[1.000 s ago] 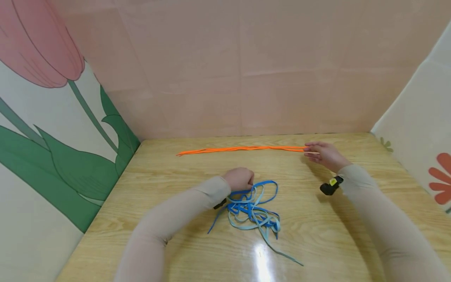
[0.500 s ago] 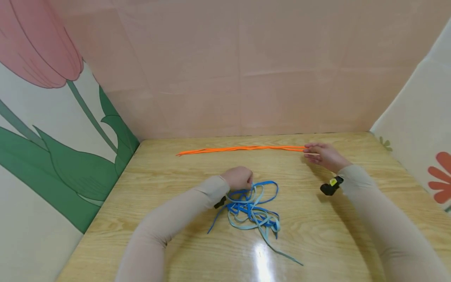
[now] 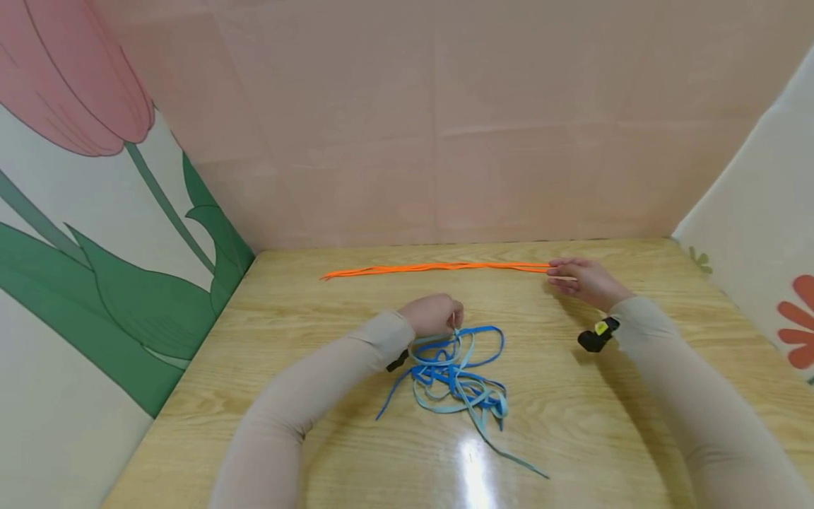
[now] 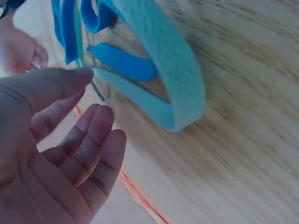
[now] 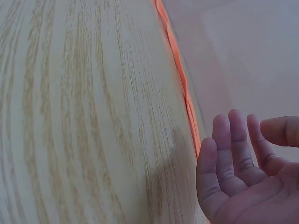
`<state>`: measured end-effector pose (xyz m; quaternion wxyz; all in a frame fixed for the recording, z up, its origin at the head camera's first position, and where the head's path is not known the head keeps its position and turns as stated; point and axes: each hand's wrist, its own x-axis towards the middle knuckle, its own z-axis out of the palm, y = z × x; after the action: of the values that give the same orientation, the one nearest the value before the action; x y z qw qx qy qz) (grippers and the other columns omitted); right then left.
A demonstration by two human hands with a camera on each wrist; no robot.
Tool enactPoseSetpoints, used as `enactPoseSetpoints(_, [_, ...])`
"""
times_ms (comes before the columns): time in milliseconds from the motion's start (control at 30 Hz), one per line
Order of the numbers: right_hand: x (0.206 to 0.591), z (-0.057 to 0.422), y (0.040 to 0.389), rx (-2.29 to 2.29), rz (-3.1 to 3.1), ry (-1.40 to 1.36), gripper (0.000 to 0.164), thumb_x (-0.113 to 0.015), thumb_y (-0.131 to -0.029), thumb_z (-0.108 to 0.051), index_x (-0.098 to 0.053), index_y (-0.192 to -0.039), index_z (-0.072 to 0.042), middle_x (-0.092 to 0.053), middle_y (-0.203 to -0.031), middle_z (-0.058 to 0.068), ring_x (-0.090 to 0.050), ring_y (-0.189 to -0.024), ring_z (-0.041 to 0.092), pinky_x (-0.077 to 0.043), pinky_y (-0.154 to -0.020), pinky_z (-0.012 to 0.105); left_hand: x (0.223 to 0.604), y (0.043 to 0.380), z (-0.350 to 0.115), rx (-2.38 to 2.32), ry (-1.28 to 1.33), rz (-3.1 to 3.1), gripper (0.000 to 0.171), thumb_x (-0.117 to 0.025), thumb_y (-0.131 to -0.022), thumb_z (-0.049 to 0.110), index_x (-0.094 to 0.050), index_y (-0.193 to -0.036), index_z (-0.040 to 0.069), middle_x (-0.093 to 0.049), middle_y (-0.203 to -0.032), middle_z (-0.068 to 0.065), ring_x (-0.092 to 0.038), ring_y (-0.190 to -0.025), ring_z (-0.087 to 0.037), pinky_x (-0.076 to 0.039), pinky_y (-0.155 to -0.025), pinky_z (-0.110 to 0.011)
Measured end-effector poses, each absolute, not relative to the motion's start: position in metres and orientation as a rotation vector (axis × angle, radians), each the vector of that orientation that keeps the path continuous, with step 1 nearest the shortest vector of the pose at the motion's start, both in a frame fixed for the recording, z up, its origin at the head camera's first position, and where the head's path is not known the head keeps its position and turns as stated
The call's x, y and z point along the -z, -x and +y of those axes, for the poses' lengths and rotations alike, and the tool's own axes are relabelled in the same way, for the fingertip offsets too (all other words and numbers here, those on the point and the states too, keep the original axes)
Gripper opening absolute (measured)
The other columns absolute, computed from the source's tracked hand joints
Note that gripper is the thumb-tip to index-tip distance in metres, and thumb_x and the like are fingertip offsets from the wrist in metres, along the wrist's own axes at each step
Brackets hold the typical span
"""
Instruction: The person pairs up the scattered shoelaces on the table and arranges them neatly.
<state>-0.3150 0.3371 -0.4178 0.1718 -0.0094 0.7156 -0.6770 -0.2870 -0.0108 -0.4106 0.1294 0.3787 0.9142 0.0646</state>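
Observation:
My left hand (image 3: 434, 315) is over the top of a tangle of a blue shoelace (image 3: 477, 389) and a light blue shoelace (image 3: 467, 406). Its thumb and index finger pinch the light blue lace in the left wrist view, where the other fingers (image 4: 100, 121) curl loosely and a wide loop hangs beyond them. At the back of the table, my right hand (image 3: 591, 281) rests at the right end of the orange shoelaces (image 3: 432, 267), which lie stretched side by side. In the right wrist view its fingers (image 5: 224, 149) extend in front of the orange strand.
The wood-grain table (image 3: 286, 332) meets a plain pinkish backdrop (image 3: 356, 141) just behind the orange laces. Side panels printed with a tulip (image 3: 83, 85) and a red flower (image 3: 803, 322) stand left and right. One light blue lace end trails toward the front.
My left hand has lifted slightly and its fingertips now show a pinch at the top of the tangle. The right hand and the orange laces stay in place.

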Motion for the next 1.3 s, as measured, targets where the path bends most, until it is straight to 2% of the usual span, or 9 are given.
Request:
enactPoseSetpoints(133, [0.418, 0.337, 0.315, 1.899, 2.052, 0.038, 0.039, -0.034, -0.106, -0.024, -0.034, -0.138, -0.002, -0.065, -0.1, -0.013, -0.063, -0.105, 0.004, -0.05, -0.095, 0.024, 0.414, 0.286, -0.008, -0.08, -1.14, 2.664, 0.007, -0.071, -0.087, 0.019, -0.064, -0.087, 0.022, -0.056, -0.09, 0.007, -0.052, -0.08, -0.007, -0.046, -0.07, -0.02])
enactPoseSetpoints(333, [0.42, 0.337, 0.316, 1.951, 1.998, 0.052, 0.021, -0.034, -0.106, -0.022, -0.05, -0.118, -0.016, -0.065, -0.1, -0.01, -0.065, -0.1, 0.004, -0.051, -0.093, 0.024, 0.41, 0.288, -0.015, -0.155, -1.098, 2.661, 0.012, -0.072, -0.089, 0.026, -0.064, -0.081, 0.021, -0.058, -0.083, 0.009, -0.052, -0.076, -0.007, -0.045, -0.069, -0.021])
enactPoseSetpoints(433, [0.42, 0.338, 0.316, 1.945, 2.001, 0.067, 0.02, -0.033, -0.107, -0.02, -0.05, -0.116, -0.017, -0.065, -0.101, -0.009, -0.065, -0.098, 0.003, -0.052, -0.091, 0.023, 0.397, 0.292, -0.024, -0.328, -1.046, 2.641, 0.011, -0.071, -0.09, 0.024, -0.065, -0.083, 0.019, -0.063, -0.082, 0.008, -0.056, -0.077, -0.007, -0.047, -0.071, -0.021])
enactPoseSetpoints(533, [0.421, 0.339, 0.316, 1.922, 2.023, 0.052, 0.024, -0.032, -0.107, -0.021, -0.046, -0.124, -0.012, -0.065, -0.101, -0.01, -0.065, -0.099, 0.003, -0.052, -0.09, 0.022, 0.379, 0.296, -0.037, -0.513, -0.96, 2.627, 0.007, -0.067, -0.092, 0.023, -0.068, -0.091, 0.017, -0.065, -0.088, 0.007, -0.058, -0.081, -0.008, -0.049, -0.073, -0.023])
enactPoseSetpoints(767, [0.421, 0.339, 0.315, 1.953, 1.988, 0.023, 0.029, -0.031, -0.106, -0.018, -0.04, -0.13, -0.004, -0.066, -0.096, -0.012, -0.065, -0.098, 0.004, -0.053, -0.088, 0.022, 0.34, 0.303, -0.07, -0.971, -0.842, 2.642, 0.014, -0.062, -0.096, 0.02, -0.071, -0.103, 0.012, -0.068, -0.099, -0.004, -0.06, -0.087, -0.017, -0.049, -0.072, -0.026])
enactPoseSetpoints(867, [0.42, 0.339, 0.314, 1.95, 1.99, 0.028, 0.029, -0.032, -0.107, -0.019, -0.041, -0.13, -0.005, -0.065, -0.097, -0.011, -0.065, -0.099, 0.005, -0.053, -0.089, 0.023, 0.331, 0.303, -0.083, -1.156, -0.81, 2.664, 0.015, -0.061, -0.097, 0.023, -0.071, -0.102, 0.014, -0.067, -0.098, -0.004, -0.059, -0.085, -0.019, -0.05, -0.073, -0.03])
enactPoseSetpoints(1000, [0.42, 0.338, 0.313, 1.944, 1.991, 0.028, 0.023, -0.033, -0.107, -0.02, -0.048, -0.122, -0.012, -0.065, -0.098, -0.011, -0.065, -0.1, 0.005, -0.053, -0.089, 0.023, 0.324, 0.3, -0.093, -1.367, -0.755, 2.625, 0.017, -0.06, -0.097, 0.028, -0.07, -0.104, 0.016, -0.067, -0.098, -0.002, -0.059, -0.087, -0.022, -0.05, -0.077, -0.038])
enactPoseSetpoints(1100, [0.421, 0.338, 0.312, 1.936, 1.998, 0.038, 0.022, -0.033, -0.107, -0.02, -0.05, -0.118, -0.015, -0.065, -0.098, -0.012, -0.065, -0.099, 0.004, -0.053, -0.088, 0.022, 0.319, 0.298, -0.096, -1.529, -0.742, 2.56, 0.019, -0.06, -0.097, 0.026, -0.069, -0.106, 0.012, -0.067, -0.1, -0.004, -0.058, -0.088, -0.021, -0.051, -0.077, -0.035])
enactPoseSetpoints(1300, [0.422, 0.337, 0.313, 1.901, 2.033, 0.049, 0.031, -0.03, -0.107, -0.021, -0.04, -0.132, -0.005, -0.064, -0.098, -0.014, -0.064, -0.1, 0.003, -0.052, -0.089, 0.022, 0.301, 0.292, -0.1, -1.994, -0.687, 2.339, 0.014, -0.06, -0.097, 0.013, -0.065, -0.105, 0.003, -0.064, -0.094, -0.003, -0.057, -0.08, -0.012, -0.053, -0.078, -0.028])
